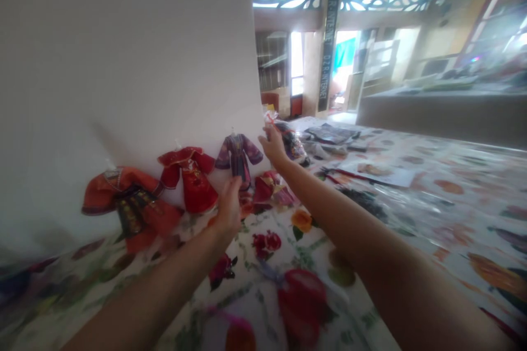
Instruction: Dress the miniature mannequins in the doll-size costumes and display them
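Observation:
Three small doll-sized garments hang in a row against a white board: an orange robe (135, 203), a red embroidered dress (192, 178) and a purple robe (239, 158). My left hand (229, 205) is at the hem of the purple robe, its thumb side up; most of its fingers are hidden, and I cannot tell whether it touches the cloth. Farther right, my right hand (274, 147) reaches to the board's lower right edge, fingers apart, beside a clear plastic bag (294, 140). Red and pink cloth (269, 186) lies between my two hands.
The white board (164, 55) stands upright on the left. A flower-patterned tablecloth (411, 285) covers the table. To the right lie plastic packets (331, 134), a printed sheet (381, 170) and a dark red strip (349, 176). A lettered pillar (329, 44) and a counter (444, 115) stand behind.

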`<state>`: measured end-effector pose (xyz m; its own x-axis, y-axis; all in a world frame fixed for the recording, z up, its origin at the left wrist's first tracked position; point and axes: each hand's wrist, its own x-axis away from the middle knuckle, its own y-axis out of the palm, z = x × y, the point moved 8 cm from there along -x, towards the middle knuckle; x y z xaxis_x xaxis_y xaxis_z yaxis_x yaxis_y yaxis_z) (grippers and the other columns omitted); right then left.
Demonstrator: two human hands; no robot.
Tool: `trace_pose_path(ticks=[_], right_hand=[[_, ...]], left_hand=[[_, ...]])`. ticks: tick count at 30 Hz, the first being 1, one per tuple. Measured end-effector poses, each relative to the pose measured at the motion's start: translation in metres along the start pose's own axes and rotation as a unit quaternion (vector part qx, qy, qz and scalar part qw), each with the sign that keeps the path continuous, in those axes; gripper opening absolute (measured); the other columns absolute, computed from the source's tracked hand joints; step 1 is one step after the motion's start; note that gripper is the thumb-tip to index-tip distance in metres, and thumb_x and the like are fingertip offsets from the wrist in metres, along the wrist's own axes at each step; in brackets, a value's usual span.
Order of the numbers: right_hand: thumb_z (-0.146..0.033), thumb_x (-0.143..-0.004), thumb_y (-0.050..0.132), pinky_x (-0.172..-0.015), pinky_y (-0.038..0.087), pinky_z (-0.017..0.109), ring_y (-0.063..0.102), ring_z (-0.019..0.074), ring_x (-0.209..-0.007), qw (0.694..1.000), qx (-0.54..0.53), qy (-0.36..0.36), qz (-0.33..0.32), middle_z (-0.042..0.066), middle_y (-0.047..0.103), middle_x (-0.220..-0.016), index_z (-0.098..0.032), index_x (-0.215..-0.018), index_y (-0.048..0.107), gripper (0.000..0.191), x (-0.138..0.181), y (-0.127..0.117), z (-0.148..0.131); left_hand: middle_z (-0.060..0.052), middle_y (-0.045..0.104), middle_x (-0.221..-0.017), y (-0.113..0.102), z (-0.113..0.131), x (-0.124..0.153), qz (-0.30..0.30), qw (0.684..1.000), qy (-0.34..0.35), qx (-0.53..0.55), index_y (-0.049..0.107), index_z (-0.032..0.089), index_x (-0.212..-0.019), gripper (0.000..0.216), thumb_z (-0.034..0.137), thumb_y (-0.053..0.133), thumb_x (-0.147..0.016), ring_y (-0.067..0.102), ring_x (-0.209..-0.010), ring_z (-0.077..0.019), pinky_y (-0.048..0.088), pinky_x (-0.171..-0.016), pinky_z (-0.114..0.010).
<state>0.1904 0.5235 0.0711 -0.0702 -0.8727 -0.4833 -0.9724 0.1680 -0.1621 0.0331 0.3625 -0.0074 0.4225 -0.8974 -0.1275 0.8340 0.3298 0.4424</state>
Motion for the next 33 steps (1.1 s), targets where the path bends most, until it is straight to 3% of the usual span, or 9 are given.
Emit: trace_pose_path(ticks=[4,6,8,10,12,15,24,33], right_hand=[[-0.022,-0.085,0.06,-0.109,0.037,0.037,0.054,0.0241,-0.12,0.996,0.011,-0.079,-0.044,0.013,0.061,-0.126,-0.016,-0.12,0.065,0.036,-0.009,0.014,-0.034],[-0.023,-0.085,0.06,-0.107,0.039,0.037,0.057,0.0239,-0.116,0.993,0.018,-0.097,-0.067,0.013,0.063,-0.121,-0.015,-0.117,0.067,0.034,-0.011,0.023,-0.043],[-0.023,-0.086,0.06,-0.103,0.043,0.037,0.061,0.0232,-0.108,0.99,0.024,-0.106,-0.088,0.012,0.066,-0.116,-0.016,-0.115,0.069,0.032,-0.012,0.032,-0.045],[-0.025,-0.087,0.059,-0.096,0.047,0.038,0.064,0.0219,-0.098,0.989,0.029,-0.109,-0.101,0.011,0.067,-0.111,-0.017,-0.114,0.07,0.03,-0.011,0.038,-0.042],[-0.027,-0.088,0.058,-0.091,0.05,0.037,0.065,0.0204,-0.09,0.987,0.032,-0.111,-0.109,0.008,0.069,-0.105,-0.02,-0.114,0.071,0.03,-0.01,0.041,-0.039],[-0.029,-0.089,0.058,-0.09,0.05,0.037,0.065,0.0203,-0.089,0.986,0.036,-0.117,-0.116,0.007,0.07,-0.1,-0.02,-0.116,0.071,0.031,-0.01,0.044,-0.034],[-0.026,-0.09,0.06,-0.099,0.046,0.035,0.064,0.0209,-0.106,0.981,0.05,-0.138,-0.128,0.008,0.073,-0.112,-0.02,-0.113,0.071,0.027,-0.01,0.059,-0.031],[-0.025,-0.09,0.059,-0.1,0.045,0.034,0.064,0.0209,-0.109,0.98,0.05,-0.147,-0.127,0.009,0.072,-0.114,-0.02,-0.113,0.072,0.027,-0.008,0.061,-0.032]], left_hand=[[-0.003,0.063,-0.115,0.024,0.075,-0.03,-0.005,0.981,0.168,-0.1,0.067,0.024,-0.099,0.02,0.016,0.075,-0.083,0.056,-0.116,-0.0165,0.046,-0.091,-0.019],[-0.005,0.061,-0.124,0.033,0.102,-0.056,-0.001,0.967,0.211,-0.145,0.067,0.023,-0.098,0.025,0.012,0.077,-0.078,0.048,-0.129,-0.0196,0.042,-0.1,-0.021],[-0.008,0.062,-0.117,0.036,0.113,-0.081,0.005,0.957,0.217,-0.194,0.066,0.018,-0.09,0.026,0.009,0.081,-0.072,0.047,-0.13,-0.0238,0.04,-0.104,-0.027],[-0.008,0.065,-0.107,0.034,0.11,-0.101,0.004,0.95,0.199,-0.24,0.065,0.015,-0.086,0.025,0.011,0.084,-0.07,0.053,-0.122,-0.0264,0.041,-0.105,-0.035],[-0.007,0.066,-0.104,0.03,0.1,-0.113,-0.004,0.944,0.178,-0.277,0.065,0.014,-0.092,0.02,0.018,0.079,-0.079,0.06,-0.11,-0.0245,0.047,-0.099,-0.042],[-0.006,0.067,-0.107,0.028,0.087,-0.119,-0.022,0.935,0.156,-0.319,0.066,0.014,-0.103,0.017,0.027,0.068,-0.091,0.065,-0.098,-0.0203,0.054,-0.089,-0.042],[-0.009,0.065,-0.117,0.034,0.079,-0.127,-0.043,0.925,0.141,-0.351,0.064,0.015,-0.114,0.024,0.03,0.064,-0.095,0.065,-0.101,-0.0208,0.057,-0.087,-0.041],[-0.009,0.066,-0.115,0.036,0.079,-0.13,-0.05,0.917,0.157,-0.362,0.064,0.015,-0.114,0.025,0.032,0.063,-0.095,0.066,-0.098,-0.02,0.058,-0.084,-0.04]])
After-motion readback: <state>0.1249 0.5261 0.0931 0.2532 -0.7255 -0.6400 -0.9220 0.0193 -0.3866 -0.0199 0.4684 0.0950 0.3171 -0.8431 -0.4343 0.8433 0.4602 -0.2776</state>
